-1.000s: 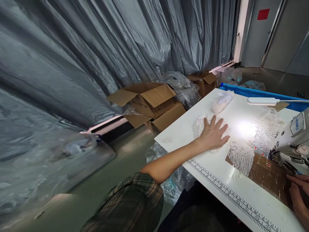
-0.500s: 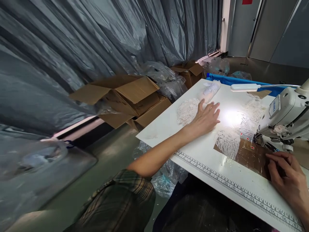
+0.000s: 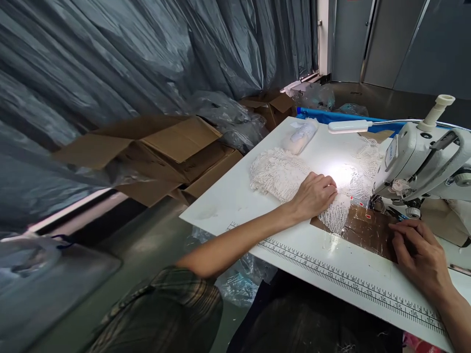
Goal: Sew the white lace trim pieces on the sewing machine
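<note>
My left hand (image 3: 315,195) is closed, its fingertips pinching white lace trim (image 3: 335,215) in front of the sewing machine. Behind that wrist a larger heap of lace (image 3: 275,171) lies bunched on the white table. My right hand (image 3: 423,252) rests at the right end of a brown plate (image 3: 368,233), fingers curled in; what they hold, if anything, is hidden. Just beyond those fingertips lies a small blue and black tool (image 3: 398,214). The sewing machine (image 3: 408,162) stands past the plate, more lace (image 3: 362,181) lying left of its needle area.
A white wrapped roll (image 3: 300,137) lies toward the table's far corner. A lamp (image 3: 348,127) reaches over the table (image 3: 217,206), which has a printed ruler (image 3: 331,272) along its front edge. Cardboard boxes (image 3: 180,142) and plastic bags (image 3: 228,115) stand on the left.
My left hand has gone from spread fingers over the table to a pinch on the lace, moving toward the machine. The lace heap now spreads wider. The view has swung right.
</note>
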A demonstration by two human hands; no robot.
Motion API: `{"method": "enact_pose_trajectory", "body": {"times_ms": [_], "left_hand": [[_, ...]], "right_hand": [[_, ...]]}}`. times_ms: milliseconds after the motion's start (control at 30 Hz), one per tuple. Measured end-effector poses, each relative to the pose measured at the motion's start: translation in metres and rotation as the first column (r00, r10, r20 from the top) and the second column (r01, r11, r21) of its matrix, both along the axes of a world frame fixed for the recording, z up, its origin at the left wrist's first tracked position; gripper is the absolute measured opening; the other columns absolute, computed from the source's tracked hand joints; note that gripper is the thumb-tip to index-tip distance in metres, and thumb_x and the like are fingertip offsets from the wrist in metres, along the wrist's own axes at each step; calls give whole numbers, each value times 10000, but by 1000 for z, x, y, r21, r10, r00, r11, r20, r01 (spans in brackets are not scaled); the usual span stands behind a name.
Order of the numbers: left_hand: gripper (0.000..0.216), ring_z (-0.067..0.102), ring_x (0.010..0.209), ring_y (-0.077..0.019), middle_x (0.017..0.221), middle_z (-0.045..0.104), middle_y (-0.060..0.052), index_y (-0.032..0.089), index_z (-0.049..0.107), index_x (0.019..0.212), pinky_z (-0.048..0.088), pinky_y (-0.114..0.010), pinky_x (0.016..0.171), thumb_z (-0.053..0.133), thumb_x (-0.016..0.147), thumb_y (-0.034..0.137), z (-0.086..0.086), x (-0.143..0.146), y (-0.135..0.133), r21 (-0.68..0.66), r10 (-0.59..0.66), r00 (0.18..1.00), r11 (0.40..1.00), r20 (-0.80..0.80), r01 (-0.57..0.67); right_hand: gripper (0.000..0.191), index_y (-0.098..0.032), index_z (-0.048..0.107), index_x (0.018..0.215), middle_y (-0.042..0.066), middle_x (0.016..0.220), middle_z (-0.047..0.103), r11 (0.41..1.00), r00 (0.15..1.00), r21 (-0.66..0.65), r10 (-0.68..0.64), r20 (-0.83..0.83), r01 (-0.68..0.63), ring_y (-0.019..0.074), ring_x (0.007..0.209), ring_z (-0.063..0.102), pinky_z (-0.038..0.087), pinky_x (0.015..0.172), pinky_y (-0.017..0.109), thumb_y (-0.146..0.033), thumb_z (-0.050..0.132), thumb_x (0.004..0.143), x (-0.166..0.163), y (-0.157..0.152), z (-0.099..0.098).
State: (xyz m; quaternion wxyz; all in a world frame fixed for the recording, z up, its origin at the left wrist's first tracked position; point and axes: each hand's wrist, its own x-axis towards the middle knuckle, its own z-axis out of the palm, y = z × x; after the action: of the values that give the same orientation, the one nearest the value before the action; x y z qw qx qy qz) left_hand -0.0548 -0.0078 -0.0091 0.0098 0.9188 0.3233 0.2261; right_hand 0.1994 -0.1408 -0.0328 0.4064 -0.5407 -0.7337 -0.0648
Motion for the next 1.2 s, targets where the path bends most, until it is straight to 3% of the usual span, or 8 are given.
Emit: {"method": "enact_pose_trajectory", "body": {"times_ms": [100, 200, 367, 500, 733, 833, 967, 1200], "left_hand": [[191, 591, 725, -132, 849, 675, -53, 117, 603, 925, 454, -259, 637, 435, 981, 191, 14, 11, -29, -290, -188, 960, 925, 207, 244], [116, 614, 717, -103, 862, 683, -21, 143, 599, 966, 488, -221, 645, 525, 970, 233, 29, 20, -59, -538, -292, 880, 705, 374, 463], [145, 658, 818, -108, 972, 689, -28, 170, 595, 1076, 539, -234, 741, 584, 937, 209, 39, 20, -74, -730, -137, 874, 499, 466, 467], [213, 663, 890, -137, 1104, 657, -72, 173, 554, 1151, 567, -275, 759, 561, 952, 248, 30, 5, -55, -752, 77, 895, 577, 439, 319], [271, 623, 1047, -239, 1303, 560, -149, 158, 527, 1246, 565, -379, 777, 479, 984, 206, 12, -18, -12, -183, -33, 999, 982, 30, 38], [187, 627, 1015, -215, 1256, 601, -132, 151, 621, 1110, 554, -380, 804, 479, 995, 193, 11, -3, 4, -78, -243, 970, 968, -29, 240], [120, 645, 930, -146, 1072, 677, -56, 193, 700, 1029, 537, -286, 800, 606, 958, 216, 8, 28, 21, -282, -529, 848, 808, 39, 517], [72, 623, 936, -139, 1003, 675, -50, 200, 737, 878, 500, -283, 828, 680, 907, 233, -7, 48, 33, -341, -566, 822, 763, 60, 550]], "right_hand": [[193, -238, 707, 1027, 67, 964, 678, 993, 993, -64, 92, -68, -96, 172, 853, 678, 583, 759, 309, -221, 559, 904, -2, -1, 7], [362, -248, 660, 1242, 112, 1200, 670, 948, 966, -204, 222, -134, -246, 242, 1108, 647, 565, 919, 400, -320, 602, 893, -8, -4, 19], [594, -217, 529, 1408, 121, 1241, 673, 644, 835, -547, 305, -458, -535, 252, 1098, 654, 557, 935, 407, -466, 611, 874, -24, -9, 32], [490, -203, 608, 1301, 66, 1004, 734, 502, 839, -706, 75, -539, -499, 187, 849, 684, 578, 755, 315, -445, 589, 875, -27, 1, 29], [437, -180, 705, 1129, 44, 705, 700, 698, 930, -715, -238, -281, -38, 163, 566, 587, 470, 539, 294, -466, 566, 829, -8, 31, 27], [446, -162, 725, 1051, 44, 647, 676, 723, 890, -690, -307, -336, -11, 183, 585, 591, 456, 536, 300, -489, 545, 808, -4, 34, 21], [468, -156, 725, 1023, 34, 632, 654, 725, 867, -689, -333, -371, -17, 168, 570, 561, 434, 529, 289, -513, 534, 790, -3, 31, 14], [405, -159, 731, 1031, 36, 685, 669, 795, 933, -606, -222, -282, 6, 170, 598, 574, 463, 570, 304, -433, 500, 842, -4, 25, 16]]}}
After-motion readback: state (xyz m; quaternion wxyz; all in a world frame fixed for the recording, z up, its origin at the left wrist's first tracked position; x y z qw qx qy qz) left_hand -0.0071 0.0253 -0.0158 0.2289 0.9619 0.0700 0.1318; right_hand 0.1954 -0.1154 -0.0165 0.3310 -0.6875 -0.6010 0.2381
